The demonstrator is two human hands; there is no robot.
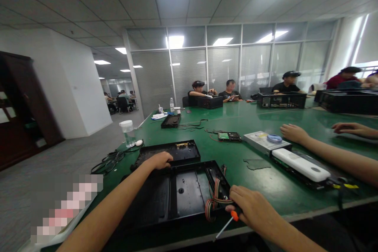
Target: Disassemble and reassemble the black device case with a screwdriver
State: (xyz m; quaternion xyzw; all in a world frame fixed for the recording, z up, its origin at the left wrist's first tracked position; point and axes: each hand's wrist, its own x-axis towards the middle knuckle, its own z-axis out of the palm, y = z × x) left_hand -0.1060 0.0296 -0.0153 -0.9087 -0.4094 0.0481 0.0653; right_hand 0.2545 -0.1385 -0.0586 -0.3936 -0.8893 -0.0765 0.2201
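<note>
A shallow black metal casing (189, 201) lies in front of me, its inside facing up. My left hand (159, 160) is curled at the casing's far rim, fingertips partly hidden. Just behind sits a second flat black panel (186, 158) with a raised edge. Near the casing's right front corner, my right hand (252, 203) grips a screwdriver (234, 216) with a black and orange handle. The shaft points down and left, past the table edge. Striped ribbon cables (210, 206) loop out of the casing beside my right fingers.
To the right stand a silver drive box (262, 141) and a long white device (301, 164), with another person's arms (319, 143) close by. A small green circuit board unit (228, 136) lies farther back. A lidded plastic cup (127, 134) and black cables (109, 160) are at left.
</note>
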